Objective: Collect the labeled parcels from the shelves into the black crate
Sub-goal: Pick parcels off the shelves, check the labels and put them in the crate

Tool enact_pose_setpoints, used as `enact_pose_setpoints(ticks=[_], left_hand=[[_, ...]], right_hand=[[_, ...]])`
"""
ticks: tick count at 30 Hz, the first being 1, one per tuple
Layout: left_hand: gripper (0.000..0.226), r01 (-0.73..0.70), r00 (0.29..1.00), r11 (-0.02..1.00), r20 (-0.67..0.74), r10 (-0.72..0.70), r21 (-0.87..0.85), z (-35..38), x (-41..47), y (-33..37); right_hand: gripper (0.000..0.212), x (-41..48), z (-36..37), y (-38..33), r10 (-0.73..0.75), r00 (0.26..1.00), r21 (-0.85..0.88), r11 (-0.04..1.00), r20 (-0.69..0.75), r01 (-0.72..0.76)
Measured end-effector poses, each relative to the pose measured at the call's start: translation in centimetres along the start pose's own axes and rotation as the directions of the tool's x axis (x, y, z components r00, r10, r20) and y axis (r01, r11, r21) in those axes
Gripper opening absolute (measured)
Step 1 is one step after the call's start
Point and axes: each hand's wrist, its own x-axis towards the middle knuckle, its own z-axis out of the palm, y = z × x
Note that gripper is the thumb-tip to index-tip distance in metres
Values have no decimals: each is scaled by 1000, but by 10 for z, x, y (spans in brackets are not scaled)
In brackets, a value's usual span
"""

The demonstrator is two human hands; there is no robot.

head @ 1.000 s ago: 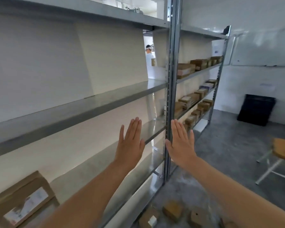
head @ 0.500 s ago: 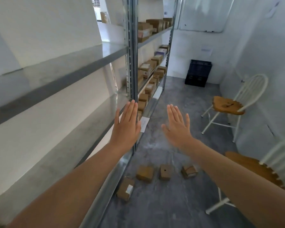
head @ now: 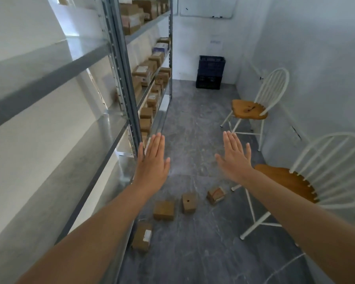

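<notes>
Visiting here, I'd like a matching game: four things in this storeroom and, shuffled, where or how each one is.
Things
1. black plastic crate
2. white rectangular whiteboard
3. loose brown cardboard boxes
4. left hand

Places or states
A. fingers straight, holding nothing
B. standing against the far wall
C. mounted high on that wall
D. scattered on the grey floor

Pairs: 1-B, 2-C, 3-D, 4-A

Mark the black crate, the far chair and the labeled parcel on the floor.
black crate (head: 211, 73): head view, front wall.
far chair (head: 249, 109): head view, wooden seat.
labeled parcel on the floor (head: 140, 236): head view, brown top face.
</notes>
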Motion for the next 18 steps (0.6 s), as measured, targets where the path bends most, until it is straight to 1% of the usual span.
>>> enact_pose_setpoints(ticks=[3, 5, 9, 15, 18], left_hand=[[65, -15, 1000, 999, -6, 15, -39, 11, 23, 25], [65, -30, 1000, 998, -2, 30, -49, 20, 36, 41], [66, -47, 999, 998, 19, 48, -34, 34, 64, 66], [68, -34, 998, 999, 55, 33, 12, 61, 114, 99], [68, -29, 998, 1000, 64, 29, 5, 79, 138, 119]], right_hand=[[72, 19, -2, 19, 24, 1000, 30, 999, 5, -24], [71, 31, -2, 31, 14, 1000, 26, 1000, 4, -14], [71, 62, -6, 52, -27, 1000, 30, 999, 3, 27], [71, 110, -12, 92, -51, 999, 53, 997, 9, 50], [71, 128, -15, 115, -55, 998, 66, 996, 22, 54]])
